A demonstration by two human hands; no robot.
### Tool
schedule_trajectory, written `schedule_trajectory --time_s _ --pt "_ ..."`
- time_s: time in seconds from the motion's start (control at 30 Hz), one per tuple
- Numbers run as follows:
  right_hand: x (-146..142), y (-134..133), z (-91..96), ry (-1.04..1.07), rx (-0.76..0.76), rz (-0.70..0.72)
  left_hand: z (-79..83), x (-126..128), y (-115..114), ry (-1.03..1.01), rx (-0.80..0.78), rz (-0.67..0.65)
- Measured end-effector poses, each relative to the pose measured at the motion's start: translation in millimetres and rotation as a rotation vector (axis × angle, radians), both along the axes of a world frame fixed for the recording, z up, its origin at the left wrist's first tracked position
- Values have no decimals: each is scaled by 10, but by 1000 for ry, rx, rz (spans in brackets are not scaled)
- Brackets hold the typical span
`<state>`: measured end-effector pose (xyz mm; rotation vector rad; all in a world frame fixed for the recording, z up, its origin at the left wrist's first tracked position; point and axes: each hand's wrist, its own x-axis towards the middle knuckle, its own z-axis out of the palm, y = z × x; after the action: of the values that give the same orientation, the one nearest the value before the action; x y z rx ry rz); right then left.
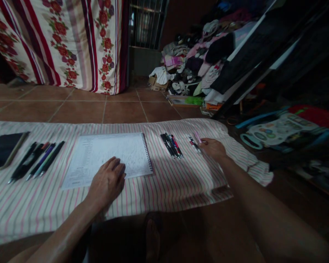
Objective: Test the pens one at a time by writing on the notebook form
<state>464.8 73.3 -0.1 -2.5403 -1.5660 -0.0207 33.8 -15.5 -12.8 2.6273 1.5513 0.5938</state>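
My left hand (108, 178) rests on the lower edge of a spiral notebook (131, 153), its fingers loosely bent and lying on the page with nothing held. Under the hand's left side, a printed sheet (78, 164) lies at the notebook's left part. At the right of the table, my right hand (214, 149) pinches a pink pen (198, 137) between thumb and fingers. Just left of that pen lie white-and-dark patterned pens (193, 143). Nearer the notebook is a group of several black, blue and red pens (172, 146).
A striped cloth (142, 193) covers the table. Several dark and coloured pens (38, 159) lie left of the notebook, beside a dark tablet or phone (7, 149). Beyond are a tiled floor (84, 111), a flowered curtain (84, 44) and a clothes pile (192, 62).
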Motion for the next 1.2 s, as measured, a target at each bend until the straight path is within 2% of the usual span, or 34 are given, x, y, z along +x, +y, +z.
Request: schedule_trajectory --time_s 0.23,0.47,0.6,0.7,0.8,0.87,1.03,1.1,1.2 --pt "-45 81 -42 30 -16 8 -28 2 5 40 11 2" --pt "-52 45 -35 40 -39 13 -33 -27 16 59 -4 -5" --pt "-69 -7 -39 50 5 43 -63 -52 18 11 3 -3" --pt "-189 -43 8 20 121 37 -82 -67 19 -46 0 -1" --pt "-498 -71 125 85 267 51 -89 -97 38 -100 2 9" --pt "-822 -105 213 191 365 126 -82 -145 70 -99 19 9" --pt "-1885 -302 292 672 568 349 29 -433 193 -95 129 222" --pt "-2309 -413 263 817 555 423 112 -618 238 -67 128 330" --pt "-2838 -573 201 901 467 503 236 -930 272 -17 97 522"
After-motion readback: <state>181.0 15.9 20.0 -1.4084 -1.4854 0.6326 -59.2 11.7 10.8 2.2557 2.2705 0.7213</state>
